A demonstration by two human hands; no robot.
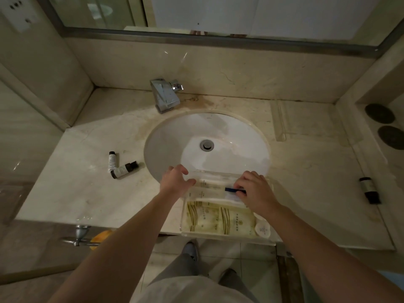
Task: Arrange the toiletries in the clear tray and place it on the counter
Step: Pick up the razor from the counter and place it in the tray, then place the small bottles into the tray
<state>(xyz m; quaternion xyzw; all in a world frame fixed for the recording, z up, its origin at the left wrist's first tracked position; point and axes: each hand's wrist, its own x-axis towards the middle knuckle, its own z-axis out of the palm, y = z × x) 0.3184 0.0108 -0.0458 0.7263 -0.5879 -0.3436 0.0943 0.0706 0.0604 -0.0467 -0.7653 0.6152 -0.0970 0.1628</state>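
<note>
A clear tray (227, 235) sits at the counter's front edge, partly over the sink rim. It holds several cream packets (218, 219), white sachets (207, 189) and a round white lid (263, 229). My right hand (253, 190) pinches a small dark blue item (231, 189) over the tray's far half. My left hand (176, 181) rests at the tray's far left corner with fingers spread. Two small bottles with dark caps (119, 165) lie on the counter to the left. A dark bottle (369, 190) lies at the far right.
The white sink basin (175, 136) with its drain (206, 145) is just beyond the tray. A chrome faucet (165, 95) stands behind it. The mirror (218, 14) runs along the back wall. Two dark round discs (384, 125) sit at right. A towel bar (80, 237) hangs below left.
</note>
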